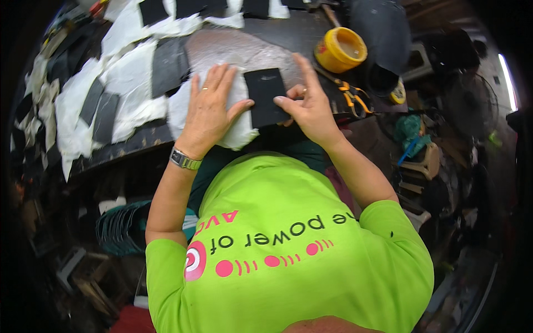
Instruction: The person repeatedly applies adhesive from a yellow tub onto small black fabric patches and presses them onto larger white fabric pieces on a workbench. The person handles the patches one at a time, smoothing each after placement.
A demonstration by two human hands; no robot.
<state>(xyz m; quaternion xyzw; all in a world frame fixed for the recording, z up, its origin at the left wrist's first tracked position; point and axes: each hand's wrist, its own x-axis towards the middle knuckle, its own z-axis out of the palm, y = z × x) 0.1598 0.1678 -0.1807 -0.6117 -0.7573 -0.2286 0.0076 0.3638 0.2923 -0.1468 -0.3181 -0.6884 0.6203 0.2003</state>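
Note:
A black rectangular piece (264,95) of stiff material lies on a white cloth (239,130) at the near edge of the dark worktable (288,33). My left hand (208,108), with a ring and a metal wristwatch, presses flat on the white cloth, fingers spread, its thumb tip touching the piece's left edge. My right hand (311,105) grips the piece's right edge with the thumb on top, index finger stretched out over the table.
A yellow open tin (340,50) stands at the back right, orange-handled pliers (352,94) and a yellow tape roll (397,94) beside it. Black and white cut pieces (111,94) cover the table's left. A stack of teal sheets (119,227) sits below the table.

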